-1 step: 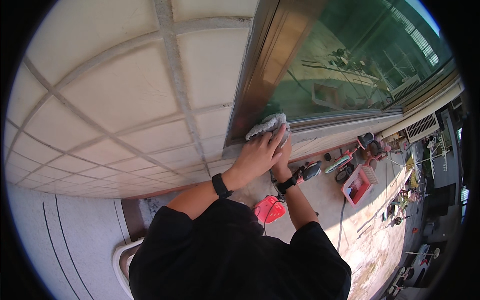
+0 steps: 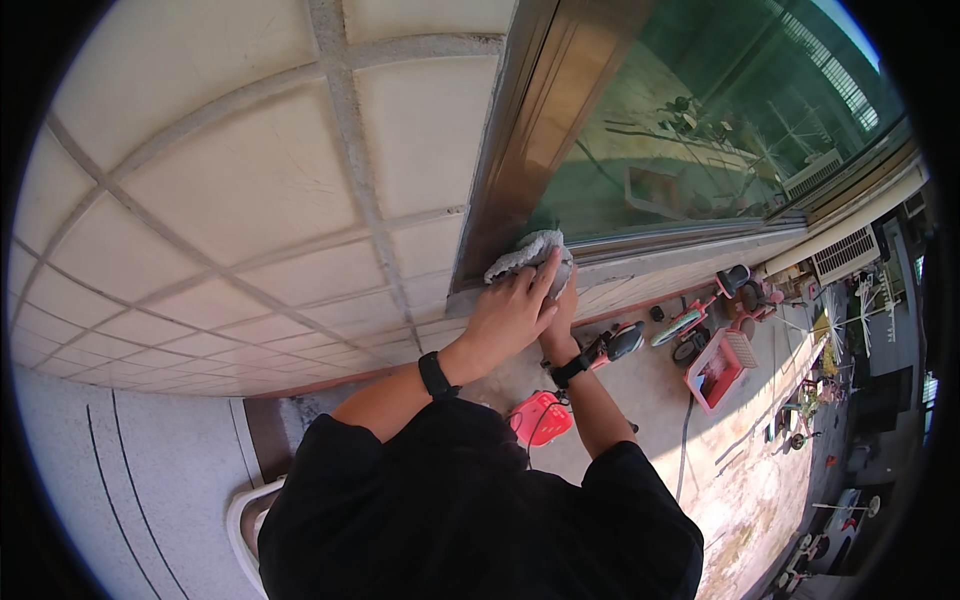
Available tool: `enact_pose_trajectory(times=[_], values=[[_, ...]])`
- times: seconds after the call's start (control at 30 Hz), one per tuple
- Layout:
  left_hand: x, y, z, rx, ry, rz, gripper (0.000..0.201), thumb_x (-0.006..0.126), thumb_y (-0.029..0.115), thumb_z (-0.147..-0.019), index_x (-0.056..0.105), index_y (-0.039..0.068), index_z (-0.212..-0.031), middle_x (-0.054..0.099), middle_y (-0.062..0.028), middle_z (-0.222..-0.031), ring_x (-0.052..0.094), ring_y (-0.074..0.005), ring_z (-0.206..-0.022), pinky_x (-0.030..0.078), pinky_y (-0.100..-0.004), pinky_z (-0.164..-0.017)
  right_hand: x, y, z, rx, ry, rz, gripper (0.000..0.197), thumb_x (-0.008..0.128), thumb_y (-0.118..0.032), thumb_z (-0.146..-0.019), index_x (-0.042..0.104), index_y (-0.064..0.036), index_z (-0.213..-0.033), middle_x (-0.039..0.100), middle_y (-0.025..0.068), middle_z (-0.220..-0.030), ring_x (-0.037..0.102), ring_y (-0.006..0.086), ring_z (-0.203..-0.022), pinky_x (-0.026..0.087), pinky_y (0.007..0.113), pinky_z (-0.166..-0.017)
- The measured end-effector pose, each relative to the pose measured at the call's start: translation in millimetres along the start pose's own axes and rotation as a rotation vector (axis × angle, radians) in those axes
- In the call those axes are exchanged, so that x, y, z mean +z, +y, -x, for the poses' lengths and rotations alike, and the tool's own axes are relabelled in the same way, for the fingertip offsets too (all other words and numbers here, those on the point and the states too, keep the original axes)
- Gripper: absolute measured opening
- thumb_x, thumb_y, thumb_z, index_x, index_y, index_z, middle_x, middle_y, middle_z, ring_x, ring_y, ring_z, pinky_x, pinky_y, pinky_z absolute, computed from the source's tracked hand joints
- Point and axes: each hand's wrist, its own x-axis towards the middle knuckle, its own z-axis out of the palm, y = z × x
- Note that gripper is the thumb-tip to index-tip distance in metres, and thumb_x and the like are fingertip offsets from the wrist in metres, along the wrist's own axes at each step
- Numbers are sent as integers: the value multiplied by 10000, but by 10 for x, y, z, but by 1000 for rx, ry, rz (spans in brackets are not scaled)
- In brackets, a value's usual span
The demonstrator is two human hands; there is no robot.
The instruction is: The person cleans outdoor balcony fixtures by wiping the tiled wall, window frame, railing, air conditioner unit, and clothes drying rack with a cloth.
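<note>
A bunched grey cloth [image 2: 525, 254] is pressed against the lower left corner of a brown metal window frame [image 2: 535, 120], where it meets the sill [image 2: 640, 267]. My left hand [image 2: 503, 318] grips the cloth, with its fingers lying over it and one stretched toward the glass. My right hand [image 2: 562, 315] holds the cloth's right side. It sits close against the left hand, which partly covers its fingers. Dark bands circle both wrists. The green-tinted window glass [image 2: 660, 140] rises above the cloth and reflects the yard.
Cream wall tiles [image 2: 240, 150] spread to the left of the frame. Below the sill are a red plastic stool or basket [image 2: 541, 418], a small ride-on toy [image 2: 620, 342] and a pinkish-red tub [image 2: 705, 383]. An outdoor air-conditioner unit [image 2: 845, 255] stands farther right. A white-rimmed basin [image 2: 240, 530] is at lower left.
Both hands and the cloth have shifted slightly left and down along the frame's corner. The grip on the cloth looks the same.
</note>
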Motion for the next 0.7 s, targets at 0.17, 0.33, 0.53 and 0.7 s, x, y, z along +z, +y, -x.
enact_pose_trajectory(times=[0.17, 0.33, 0.53, 0.7], values=[[-124, -86, 77, -38, 68, 22, 760, 634, 189, -753, 229, 8, -1370, 535, -190, -1001, 546, -343, -882, 469, -407, -755, 73, -147, -78, 148, 24, -302, 247, 521, -88, -780, 568, -40, -1017, 509, 193, -1016, 544, 377, -860, 450, 400, -715], [-259, 80, -324, 38, 182, 233, 749, 642, 130, -743, 242, -9, -1361, 505, -229, -1062, 529, -366, -936, 446, -400, -806, -306, -481, -689, -243, 350, -70, 286, 555, -24, -745, 569, -28, -1031, 469, 166, -1044, 467, 319, -991, 394, 374, -848], [-95, 278, -779, 187, 294, 351, 722, 635, 130, -748, 267, 4, -1356, 547, -213, -1048, 558, -368, -861, 460, -406, -767, -505, -2, -917, -81, 527, -386, 236, 551, -123, -820, 537, -17, -1030, 459, 111, -1048, 469, 246, -977, 382, 342, -841], [227, 162, -720, 177, 178, 184, 651, 629, 185, -752, 344, 46, -1322, 594, -180, -956, 584, -353, -790, 483, -413, -681, -363, 221, -636, 74, 545, -150, 224, 516, -172, -861, 519, 11, -989, 475, 106, -992, 487, 223, -937, 388, 325, -818]])
